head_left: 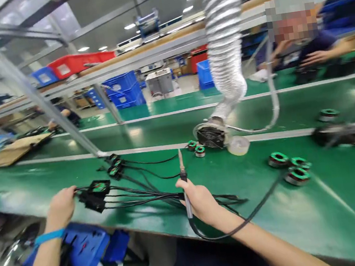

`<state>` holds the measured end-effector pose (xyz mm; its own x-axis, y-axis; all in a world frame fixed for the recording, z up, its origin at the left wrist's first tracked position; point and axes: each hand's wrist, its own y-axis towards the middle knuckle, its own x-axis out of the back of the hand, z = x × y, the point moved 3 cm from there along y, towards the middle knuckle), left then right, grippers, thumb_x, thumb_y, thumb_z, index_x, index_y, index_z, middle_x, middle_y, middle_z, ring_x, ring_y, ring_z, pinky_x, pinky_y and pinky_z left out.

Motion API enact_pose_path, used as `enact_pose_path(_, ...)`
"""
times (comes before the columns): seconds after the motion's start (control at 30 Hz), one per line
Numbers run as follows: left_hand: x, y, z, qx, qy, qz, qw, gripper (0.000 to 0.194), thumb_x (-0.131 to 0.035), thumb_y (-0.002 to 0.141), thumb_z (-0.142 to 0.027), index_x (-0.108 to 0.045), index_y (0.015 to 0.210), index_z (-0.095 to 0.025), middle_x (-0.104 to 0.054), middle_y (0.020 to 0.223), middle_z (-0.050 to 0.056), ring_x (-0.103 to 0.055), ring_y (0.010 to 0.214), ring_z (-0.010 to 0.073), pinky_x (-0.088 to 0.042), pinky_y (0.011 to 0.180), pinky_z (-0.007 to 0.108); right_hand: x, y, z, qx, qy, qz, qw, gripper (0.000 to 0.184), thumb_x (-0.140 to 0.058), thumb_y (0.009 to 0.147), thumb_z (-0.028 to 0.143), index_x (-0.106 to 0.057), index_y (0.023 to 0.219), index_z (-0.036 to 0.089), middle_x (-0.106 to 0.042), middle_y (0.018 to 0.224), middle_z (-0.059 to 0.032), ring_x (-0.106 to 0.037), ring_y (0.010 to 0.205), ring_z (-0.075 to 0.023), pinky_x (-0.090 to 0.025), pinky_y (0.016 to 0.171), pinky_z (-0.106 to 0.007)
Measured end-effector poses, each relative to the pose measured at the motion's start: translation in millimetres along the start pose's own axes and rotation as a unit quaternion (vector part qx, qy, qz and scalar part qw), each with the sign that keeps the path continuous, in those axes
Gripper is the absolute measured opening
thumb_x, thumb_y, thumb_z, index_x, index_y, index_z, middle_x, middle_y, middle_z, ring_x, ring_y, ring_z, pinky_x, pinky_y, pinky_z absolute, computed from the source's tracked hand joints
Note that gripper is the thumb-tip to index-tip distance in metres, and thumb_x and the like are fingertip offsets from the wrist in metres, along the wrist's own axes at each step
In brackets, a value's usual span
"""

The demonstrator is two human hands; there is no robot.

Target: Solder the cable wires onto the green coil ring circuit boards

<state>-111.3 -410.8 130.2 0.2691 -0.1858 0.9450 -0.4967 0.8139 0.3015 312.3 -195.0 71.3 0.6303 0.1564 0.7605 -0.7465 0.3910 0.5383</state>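
My left hand (61, 207) is closed on the end of black cables, beside the black plastic housings (96, 196), one of which shows a green part inside. From the housings a bundle of black cables (140, 197) runs right along the green bench, passing by my right hand. My right hand (201, 202) is wrapped round a soldering iron (186, 193), its tip pointing up and its cord looping off to the right. Whether these fingers also grip the cables cannot be made out. More black housings (115, 166) lie just behind.
Solder wire spools (278, 159) stand on the green bench (338, 198) at right, with smaller ones (200, 151) near a fume fan (211, 135) under a silver duct (225, 34). A tape roll (238, 145) lies there. A blue bin (89, 246) sits below left. Another person (317, 49) works opposite.
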Motion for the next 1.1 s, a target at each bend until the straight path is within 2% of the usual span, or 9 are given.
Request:
enact_pose_path(0.1, -24.8, -19, 33, 0.055, 0.039, 0.022, 0.997, 0.033, -0.034, 0.1, -0.017, -0.065, 0.111, -0.012, -0.067, 0.1, 0.015, -0.062, 0.101, 0.0293, -0.045, 0.092, 0.041, -31, -6, 4, 0.046, 0.006, 0.043, 0.998, 0.052, -0.056, 0.082, 0.001, -0.047, 0.129, 0.023, -0.068, 0.106, -0.0071, -0.064, 0.063, -0.0167, -0.041, 0.056, -0.026)
enact_pose_path(0.23, -48.0, 2, 46, 0.075, 0.05, 0.035, 0.995, 0.037, -0.033, 0.1, -0.021, -0.064, 0.118, -0.011, -0.067, 0.109, 0.018, -0.058, 0.106, 0.0301, -0.038, 0.096, 0.039, -50, -2, 13, 0.068, 0.009, 0.072, 0.995, 0.052, -0.052, 0.082, -0.002, -0.048, 0.128, 0.022, -0.068, 0.106, -0.0066, -0.064, 0.063, -0.0166, -0.04, 0.056, -0.026)
enact_pose_path(0.43, -43.8, 32, 55, 0.121, 0.041, 0.058, 0.99, 0.029, -0.046, 0.09, -0.007, -0.068, 0.109, -0.009, -0.068, 0.099, 0.014, -0.057, 0.106, 0.0276, -0.035, 0.103, 0.045, -51, -2, 2, -0.004, 0.042, 0.108, 0.993, 0.053, -0.057, 0.08, -0.002, -0.048, 0.126, 0.022, -0.067, 0.104, -0.0041, -0.065, 0.064, -0.0172, -0.043, 0.058, -0.026)
enact_pose_path(0.53, -34.7, 40, 45, 0.139, 0.037, 0.032, 0.989, 0.031, -0.041, 0.093, -0.005, -0.068, 0.108, -0.004, -0.066, 0.099, 0.015, -0.057, 0.109, 0.0306, -0.035, 0.105, 0.051, -46, -13, -1, -0.021, 0.072, 0.13, 0.989, 0.052, -0.06, 0.082, 0.001, -0.046, 0.127, 0.023, -0.068, 0.109, -0.0058, -0.069, 0.07, -0.0198, -0.047, 0.061, -0.029)
enact_pose_path(0.63, -37.4, 40, 3, 0.105, 0.007, -0.005, 0.994, 0.041, -0.034, 0.098, -0.01, -0.063, 0.125, -0.001, -0.063, 0.119, 0.019, -0.056, 0.118, 0.0336, -0.038, 0.107, 0.048, -39, -27, -1, -0.049, 0.119, 0.14, 0.982, 0.051, -0.063, 0.084, 0.005, -0.045, 0.128, 0.024, -0.069, 0.114, -0.0073, -0.073, 0.082, -0.0229, -0.053, 0.069, -0.032)
enact_pose_path(0.77, -60.7, 11, -105, -0.032, -0.095, -0.004, 0.995, 0.038, -0.036, 0.103, -0.021, -0.068, 0.122, -0.017, -0.066, 0.125, 0.011, -0.059, 0.12, 0.0245, -0.047, 0.106, 0.036, -27, -40, 1, -0.098, 0.176, 0.141, 0.969, 0.053, -0.069, 0.085, 0.009, -0.044, 0.129, 0.025, -0.07, 0.119, -0.0084, -0.073, 0.086, -0.0222, -0.057, 0.077, -0.034)
enact_pose_path(0.9, -72.6, -27, -203, -0.184, -0.28, -0.009, 0.942, 0.028, -0.045, 0.105, -0.029, -0.072, 0.109, -0.022, -0.071, 0.108, 0.01, -0.066, 0.103, 0.0227, -0.055, 0.095, 0.038, -14, -51, -2, -0.137, 0.207, 0.136, 0.959, 0.046, -0.07, 0.089, 0.016, -0.044, 0.126, 0.026, -0.07, 0.123, -0.0087, -0.07, 0.072, -0.017, -0.056, 0.068, -0.031)
enact_pose_path(0.97, -73.5, -33, -224, -0.196, -0.299, -0.004, 0.934, 0.028, -0.046, 0.106, -0.029, -0.072, 0.104, -0.021, -0.071, 0.104, 0.009, -0.066, 0.098, 0.0216, -0.055, 0.091, 0.037, -7, -60, -6, -0.151, 0.202, 0.122, 0.96, 0.043, -0.068, 0.092, 0.019, -0.045, 0.128, 0.026, -0.072, 0.116, -0.0075, -0.07, 0.07, -0.0168, -0.054, 0.065, -0.029)
enact_pose_path(1.1, -67.8, -30, -237, -0.21, -0.279, -0.006, 0.937, 0.031, -0.047, 0.106, -0.033, -0.071, 0.091, -0.02, -0.07, 0.092, 0.009, -0.064, 0.089, 0.0231, -0.053, 0.087, 0.04, 10, -83, -19, -0.201, 0.194, 0.092, 0.956, 0.04, -0.062, 0.098, 0.024, -0.043, 0.133, 0.025, -0.073, 0.098, -0.0042, -0.068, 0.064, -0.0162, -0.052, 0.059, -0.026)
